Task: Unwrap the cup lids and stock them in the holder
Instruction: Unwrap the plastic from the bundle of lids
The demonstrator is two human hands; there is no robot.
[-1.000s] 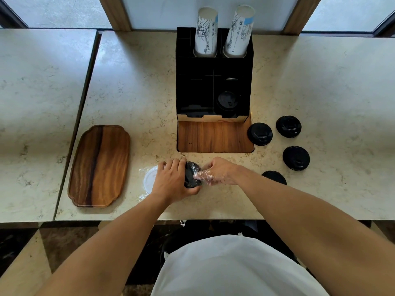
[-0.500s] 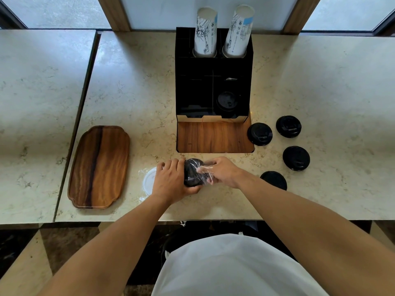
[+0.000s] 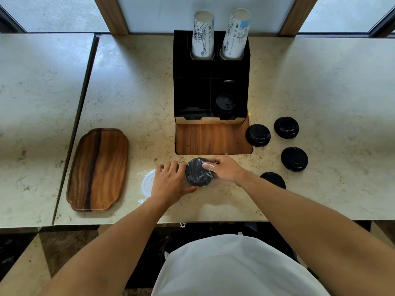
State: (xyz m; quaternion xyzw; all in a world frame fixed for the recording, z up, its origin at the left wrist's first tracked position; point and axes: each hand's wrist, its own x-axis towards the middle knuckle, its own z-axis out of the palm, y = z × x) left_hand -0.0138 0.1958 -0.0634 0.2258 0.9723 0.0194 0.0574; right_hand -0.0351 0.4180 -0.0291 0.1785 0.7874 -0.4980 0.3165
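A black cup lid (image 3: 197, 173) covered in clear plastic wrap lies between both hands near the counter's front edge. My left hand (image 3: 170, 183) grips its left side, and my right hand (image 3: 226, 168) pinches the wrap on its upper right. A white lid in plastic (image 3: 147, 184) lies partly hidden under my left hand. Several loose black lids sit to the right, among them a lid at the back (image 3: 258, 135), one further right (image 3: 294, 159) and one partly behind my right forearm (image 3: 274, 179). The black holder (image 3: 181, 92) stands behind, with one black lid (image 3: 224, 103) in its front right slot.
Two stacks of white paper cups (image 3: 203, 35) rise from the holder's rear. A wooden inset panel (image 3: 213, 138) lies just in front of the holder. A wooden tray (image 3: 99, 168) rests at the left. A seam (image 3: 85, 86) divides this counter from another on the left.
The wrapped black lid has turned from edge-on to flat, face up, between my hands. My right hand has shifted slightly up and right along the wrap.
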